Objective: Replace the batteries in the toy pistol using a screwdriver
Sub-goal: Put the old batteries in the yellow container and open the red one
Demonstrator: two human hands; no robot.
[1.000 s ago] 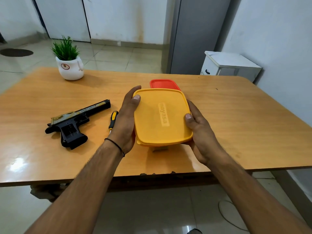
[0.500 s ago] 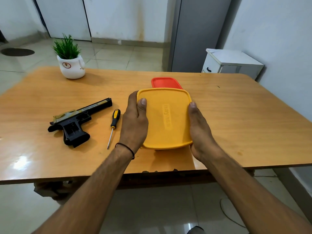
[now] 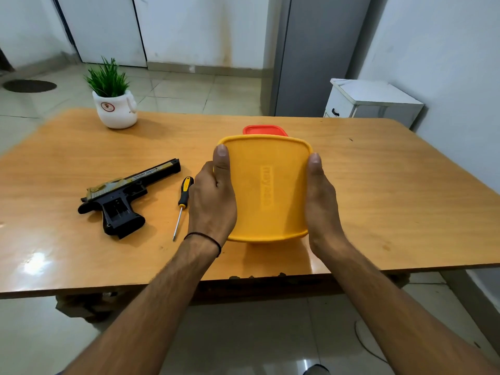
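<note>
- left grip [image 3: 213,201] and right grip [image 3: 320,201] are clasping the yellow lidded box [image 3: 267,185] by its sides
- screwdriver [image 3: 181,204] is lying just left of left grip, tip pointing nearward; toy pistol [image 3: 121,196] farther left

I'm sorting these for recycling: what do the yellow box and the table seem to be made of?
The yellow box looks like matte moulded plastic: uniform colour, rounded corners, a raised brand name on the lid. The table looks like wood or wood-look laminate with a glossy coat: grain lines and bright reflections.
</note>
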